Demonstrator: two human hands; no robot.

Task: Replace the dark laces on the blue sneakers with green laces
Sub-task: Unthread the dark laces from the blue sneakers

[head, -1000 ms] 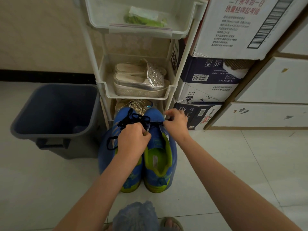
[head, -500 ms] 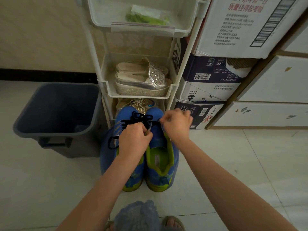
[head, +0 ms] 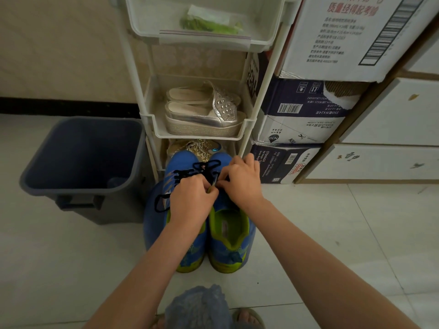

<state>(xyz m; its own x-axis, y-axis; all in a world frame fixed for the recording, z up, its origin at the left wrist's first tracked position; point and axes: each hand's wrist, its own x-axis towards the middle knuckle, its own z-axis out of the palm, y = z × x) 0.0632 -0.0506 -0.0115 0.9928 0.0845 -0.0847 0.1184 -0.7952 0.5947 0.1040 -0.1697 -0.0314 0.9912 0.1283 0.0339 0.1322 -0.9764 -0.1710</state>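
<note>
Two blue sneakers with green lining stand side by side on the floor, toes toward the rack: the left sneaker [head: 156, 224] and the right sneaker [head: 231, 236]. Dark laces [head: 202, 168] lie loose over their fronts, and one loop [head: 159, 205] hangs down the left shoe's side. My left hand [head: 190, 200] and my right hand [head: 242, 181] meet over the right shoe's eyelets, fingers curled and pinching the dark lace. Green laces [head: 209, 24] lie in a clear bag on the rack's top tray.
A white plastic rack [head: 259, 96] holds silver platform shoes [head: 204, 115]. A grey bin [head: 80, 162] stands to the left. Stacked cartons [head: 299, 115] and white drawers [head: 389, 162] are on the right. A blue cloth [head: 199, 307] lies near my feet.
My right hand has moved left and closer to my left hand, so both now touch over the right sneaker's lacing. The view has shifted slightly.
</note>
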